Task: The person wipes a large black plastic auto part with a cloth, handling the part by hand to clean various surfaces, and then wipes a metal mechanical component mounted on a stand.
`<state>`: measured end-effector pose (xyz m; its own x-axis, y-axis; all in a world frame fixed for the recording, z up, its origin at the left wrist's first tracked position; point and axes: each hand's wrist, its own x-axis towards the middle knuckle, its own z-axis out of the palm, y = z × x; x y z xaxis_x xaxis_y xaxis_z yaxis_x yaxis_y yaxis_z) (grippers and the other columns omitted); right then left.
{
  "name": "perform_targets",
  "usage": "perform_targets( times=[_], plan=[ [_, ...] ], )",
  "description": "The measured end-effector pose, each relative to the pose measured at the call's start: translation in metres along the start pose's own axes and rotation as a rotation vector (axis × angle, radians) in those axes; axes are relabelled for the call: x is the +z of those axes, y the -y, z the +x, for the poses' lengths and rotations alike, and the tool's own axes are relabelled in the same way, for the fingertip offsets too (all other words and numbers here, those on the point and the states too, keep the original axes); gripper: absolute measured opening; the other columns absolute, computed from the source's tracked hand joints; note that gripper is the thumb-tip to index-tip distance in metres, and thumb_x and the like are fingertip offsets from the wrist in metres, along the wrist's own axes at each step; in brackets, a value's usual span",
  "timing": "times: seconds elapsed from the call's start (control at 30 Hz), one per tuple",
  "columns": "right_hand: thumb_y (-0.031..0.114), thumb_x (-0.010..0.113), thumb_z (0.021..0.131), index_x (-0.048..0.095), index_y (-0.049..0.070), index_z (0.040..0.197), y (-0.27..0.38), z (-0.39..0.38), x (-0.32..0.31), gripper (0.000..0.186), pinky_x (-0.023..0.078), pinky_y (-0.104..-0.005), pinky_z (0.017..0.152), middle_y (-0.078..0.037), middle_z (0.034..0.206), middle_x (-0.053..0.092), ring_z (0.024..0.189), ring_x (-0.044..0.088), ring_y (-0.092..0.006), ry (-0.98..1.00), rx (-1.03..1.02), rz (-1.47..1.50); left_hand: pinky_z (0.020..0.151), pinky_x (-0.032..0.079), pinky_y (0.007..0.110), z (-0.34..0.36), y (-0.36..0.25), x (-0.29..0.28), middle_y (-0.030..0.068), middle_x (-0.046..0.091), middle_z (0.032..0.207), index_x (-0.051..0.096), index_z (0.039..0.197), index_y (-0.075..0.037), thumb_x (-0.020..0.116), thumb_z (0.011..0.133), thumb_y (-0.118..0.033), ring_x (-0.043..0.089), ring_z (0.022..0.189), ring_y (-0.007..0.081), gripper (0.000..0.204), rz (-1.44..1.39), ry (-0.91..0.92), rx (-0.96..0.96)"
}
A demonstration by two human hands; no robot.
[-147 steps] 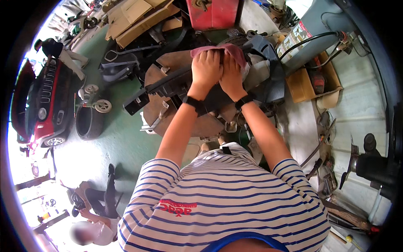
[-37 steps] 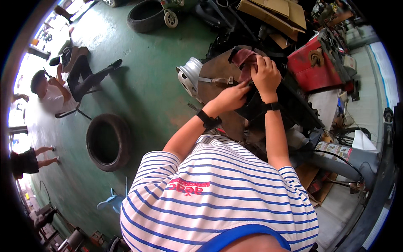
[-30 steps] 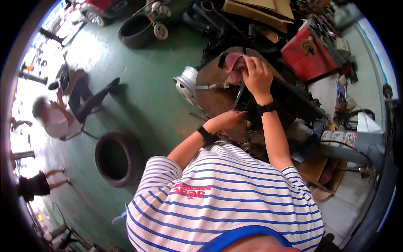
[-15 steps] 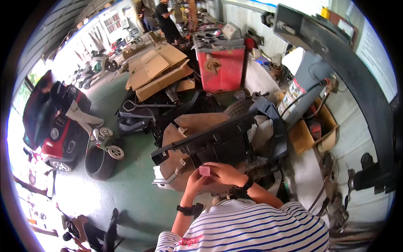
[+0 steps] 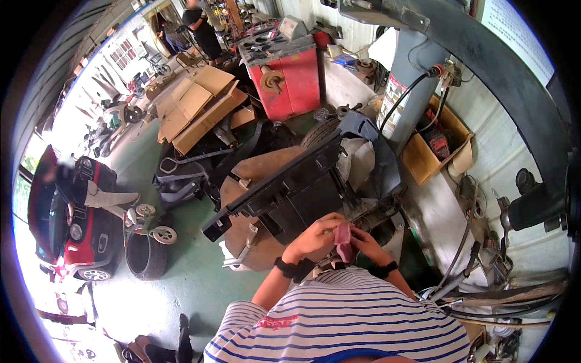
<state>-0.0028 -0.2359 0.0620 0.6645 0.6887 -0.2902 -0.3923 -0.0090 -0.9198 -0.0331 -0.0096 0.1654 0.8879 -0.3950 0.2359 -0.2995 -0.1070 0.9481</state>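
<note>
In front of my striped shirt, both hands hold a pinkish-red folded or block-like piece; its exact kind cannot be made out. My left hand grips its left side with bent fingers. On the other side, the fingers of my right hand close against it. Just beyond my hands lies a long black plastic panel, tilted across brown flat boards. Dark bands circle both wrists.
Flattened cardboard is piled beyond the panel, near a red cabinet machine. At right stand a grey cylinder and an open carton. A tyre and a red vehicle are left. Another person stands far back.
My hands have moved right with the pinkish-red piece, which is now turned and shows more of its length. The view has shifted, so the surroundings sit differently.
</note>
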Motion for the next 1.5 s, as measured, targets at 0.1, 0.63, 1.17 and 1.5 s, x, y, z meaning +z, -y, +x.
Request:
perform_targets(
  times=[0.1,0.63,1.17,1.5],
  plan=[
    [0.018,0.061,0.093,0.063,0.003,0.115,-0.008,0.008,-0.004,0.027,0.048,-0.0291,0.081,-0.008,0.107,0.057,0.1,0.056,-0.0168,-0.135,-0.213,-0.245,0.094,0.042,0.03,-0.004,0.012,0.006,0.0108,0.058,0.116,0.058,0.119,0.0,0.044,0.091,-0.001,0.055,0.107,0.0199,0.031,-0.154,-0.043,-0.173],
    [0.013,0.062,0.09,0.068,0.0,0.101,0.076,0.048,0.037,0.018,0.047,-0.0287,0.059,-0.014,0.083,0.068,0.064,0.063,-0.0208,-0.674,-0.701,-0.577,0.081,0.047,0.024,-0.048,0.0,-0.055,0.0029,0.063,0.101,0.062,0.117,-0.002,0.048,0.089,0.0,0.056,0.09,0.0098,0.031,0.096,-0.499,-0.29],
    [0.043,0.055,0.089,0.056,0.008,0.106,0.164,0.179,0.074,0.039,0.031,-0.0435,0.1,-0.011,0.101,0.054,0.104,0.048,-0.0293,-0.419,-1.153,-1.399,0.087,0.047,0.038,0.009,-0.014,-0.102,0.0092,0.062,0.115,0.056,0.122,-0.007,0.072,0.076,-0.035,0.058,0.106,0.0268,0.057,1.385,-0.665,-0.056],
    [0.037,0.055,0.089,0.041,0.006,0.139,0.119,0.17,0.073,0.06,0.017,-0.0465,0.115,-0.012,0.15,0.031,0.141,0.024,-0.0294,-0.527,-1.031,-1.418,0.101,0.035,0.044,0.019,0.025,-0.074,0.0065,0.057,0.125,0.054,0.126,-0.008,0.056,0.088,-0.02,0.053,0.115,0.0244,0.04,1.709,-0.896,-0.113]
  ],
)
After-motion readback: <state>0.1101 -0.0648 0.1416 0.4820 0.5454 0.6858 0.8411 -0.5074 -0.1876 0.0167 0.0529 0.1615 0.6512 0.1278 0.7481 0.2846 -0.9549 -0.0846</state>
